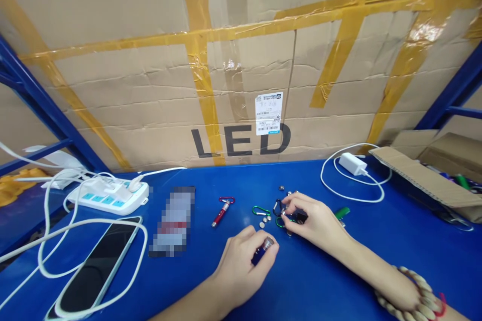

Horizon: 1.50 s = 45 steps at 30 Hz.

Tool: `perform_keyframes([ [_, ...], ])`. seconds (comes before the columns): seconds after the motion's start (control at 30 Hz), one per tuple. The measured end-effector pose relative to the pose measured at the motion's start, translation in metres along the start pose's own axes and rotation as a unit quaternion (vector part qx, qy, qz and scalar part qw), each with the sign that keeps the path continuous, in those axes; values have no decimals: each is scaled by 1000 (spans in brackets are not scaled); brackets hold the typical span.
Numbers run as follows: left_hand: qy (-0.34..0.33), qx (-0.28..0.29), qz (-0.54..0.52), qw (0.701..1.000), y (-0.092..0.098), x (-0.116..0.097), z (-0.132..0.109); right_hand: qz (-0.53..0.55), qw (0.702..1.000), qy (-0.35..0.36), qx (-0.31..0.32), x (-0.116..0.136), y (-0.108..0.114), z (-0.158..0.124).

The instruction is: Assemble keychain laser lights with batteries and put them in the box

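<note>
My left hand [241,263] is closed round a small blue keychain flashlight [262,251] with a silver tip, just above the blue table [301,281]. My right hand [311,220] pinches small parts in a cluster of carabiner clips [279,209] and a dark piece. A green carabiner [260,209] and a few button cells [264,220] lie just left of that hand. A red keychain flashlight [221,212] with a red clip lies further left. A green flashlight [341,212] shows behind my right wrist.
A phone [96,266] lies at the front left, ringed by white cable. A white power strip [109,196] sits behind it. A white charger [353,163] with cable lies at the back right. An open carton [433,175] stands at the right; a large "LED" box [241,60] fills the back.
</note>
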<state>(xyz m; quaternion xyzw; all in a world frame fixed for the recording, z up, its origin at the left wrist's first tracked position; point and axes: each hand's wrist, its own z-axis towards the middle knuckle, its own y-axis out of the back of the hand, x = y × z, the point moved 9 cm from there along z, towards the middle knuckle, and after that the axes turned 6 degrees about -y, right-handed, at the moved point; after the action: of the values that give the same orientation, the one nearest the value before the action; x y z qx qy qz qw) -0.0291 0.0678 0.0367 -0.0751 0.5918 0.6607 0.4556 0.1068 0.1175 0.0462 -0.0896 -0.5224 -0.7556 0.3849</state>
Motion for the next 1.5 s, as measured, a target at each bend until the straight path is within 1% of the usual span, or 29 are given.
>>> perform_keyframes([
  [0.17, -12, -6, 11, 1000, 2, -3, 0, 31, 999, -9, 16, 7, -1, -1],
  [0.43, -14, -6, 16, 1000, 2, -3, 2, 87, 995, -40, 1, 9, 6, 2],
  [0.53, -18, -10, 13, 1000, 3, -3, 2, 122, 990, -67, 20, 7, 2, 2],
  [0.63, -13, -20, -12, 1000, 3, 0, 2, 157, 982, -96, 42, 8, -2, 0],
  [0.73, 1, -36, -26, 999, 3, 6, 2, 217, 967, -115, 60, 13, -4, -2],
  [0.83, 2, -36, -15, 999, 1, 9, 3, 283, 952, -91, 76, 26, -1, -4],
  [0.97, -6, -19, -3, 1000, -2, 6, 2, 289, 951, -36, 101, 42, 3, -7],
  [1.1, -9, -6, -3, 1000, -2, 0, 0, 266, 958, -27, 99, 44, 2, -9],
  [1.2, -33, -8, -12, 999, -1, -4, -1, 257, 960, -34, 105, 41, 0, -10],
  [1.27, -54, -11, -8, 998, -1, -5, -1, 266, 954, -58, 123, 36, -4, -10],
  [1.33, -70, -7, -9, 997, -3, -5, -2, 292, 939, -106, 150, 29, -11, -11],
  [1.43, -90, 5, -14, 996, -6, -5, -3, 356, 891, -204, 193, 18, -23, -17],
  [1.5, -105, 3, -16, 994, -6, -7, -3, 383, 864, -255, 204, 13, -29, -21],
])
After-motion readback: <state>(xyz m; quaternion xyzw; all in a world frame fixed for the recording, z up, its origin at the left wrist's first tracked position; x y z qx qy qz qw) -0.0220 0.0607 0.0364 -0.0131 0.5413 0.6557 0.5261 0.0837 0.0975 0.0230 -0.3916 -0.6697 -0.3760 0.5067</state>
